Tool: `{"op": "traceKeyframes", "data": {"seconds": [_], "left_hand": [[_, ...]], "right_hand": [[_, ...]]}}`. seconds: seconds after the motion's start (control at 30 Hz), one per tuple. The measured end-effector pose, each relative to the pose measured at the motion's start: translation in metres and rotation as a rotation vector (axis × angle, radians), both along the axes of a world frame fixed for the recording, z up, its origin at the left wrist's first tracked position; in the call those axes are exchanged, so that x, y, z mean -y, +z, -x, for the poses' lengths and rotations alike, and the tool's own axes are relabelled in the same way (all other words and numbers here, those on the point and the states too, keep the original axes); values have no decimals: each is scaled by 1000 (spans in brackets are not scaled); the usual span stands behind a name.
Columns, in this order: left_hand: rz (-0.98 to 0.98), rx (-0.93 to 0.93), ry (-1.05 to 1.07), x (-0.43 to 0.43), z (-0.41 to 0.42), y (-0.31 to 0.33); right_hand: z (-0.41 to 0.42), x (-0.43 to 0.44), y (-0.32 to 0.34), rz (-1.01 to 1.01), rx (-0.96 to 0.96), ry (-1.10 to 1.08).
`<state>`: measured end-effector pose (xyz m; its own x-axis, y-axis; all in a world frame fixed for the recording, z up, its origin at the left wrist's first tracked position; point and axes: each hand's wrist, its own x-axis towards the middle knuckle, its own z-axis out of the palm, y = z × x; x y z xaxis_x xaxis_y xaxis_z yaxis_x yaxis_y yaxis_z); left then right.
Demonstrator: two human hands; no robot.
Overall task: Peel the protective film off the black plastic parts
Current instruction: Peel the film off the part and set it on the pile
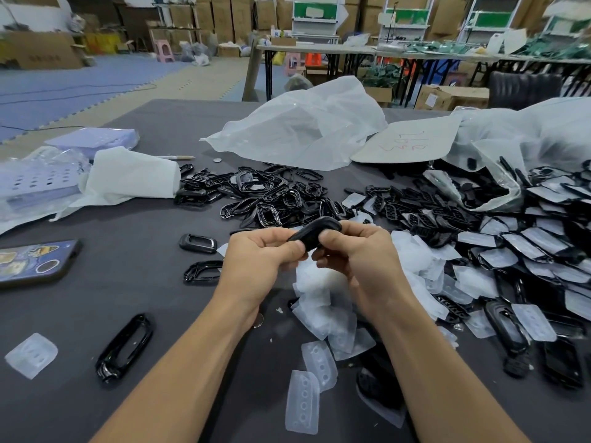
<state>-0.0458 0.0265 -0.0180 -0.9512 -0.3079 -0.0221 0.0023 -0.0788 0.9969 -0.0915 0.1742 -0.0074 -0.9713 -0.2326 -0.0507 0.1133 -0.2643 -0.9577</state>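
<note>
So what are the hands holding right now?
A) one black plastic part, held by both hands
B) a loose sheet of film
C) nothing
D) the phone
A: the left hand and right hand both pinch one black part above the heap of peeled films.

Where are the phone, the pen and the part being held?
phone point(35, 262): head view, middle of its stickered side.
pen point(174, 157): head view, middle of its shaft.
part point(319, 227): head view, its bare black top edge.
</note>
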Motion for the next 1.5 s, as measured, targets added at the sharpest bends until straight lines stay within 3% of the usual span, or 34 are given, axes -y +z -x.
{"op": "traceKeyframes", "data": {"seconds": [0.13,0.3,0.43,0.57,0.67,0.77,0.97,1.17,1.33,1.5], "left_hand": [[-241,55,-202,9,0,5],[-255,36,-178,13,3,5],[-388,93,-90,8,5,4],[-290,142,-79,6,6,1],[-317,71,65,9,7,3],[-188,36,195,17,9,2],[-67,-11,250,21,14,-5],[11,-26,211,18,14,-8],[-86,-34,188,15,14,-9],[-60,-59,185,16,14,-11]], "right_hand": [[2,-10,6,103,66,153],[0,-8,4,114,17,123],[0,-5,1,-171,-351,-69],[-5,-1,-3,-387,-593,-53],[-11,1,-3,-548,-607,-162],[-8,-1,1,-713,-591,-354],[-7,9,-13,-1291,-627,-73],[-4,7,-12,-1046,-562,-266],[-4,10,-17,-1350,-633,-93],[-3,12,-13,-1003,-605,-276]]}}
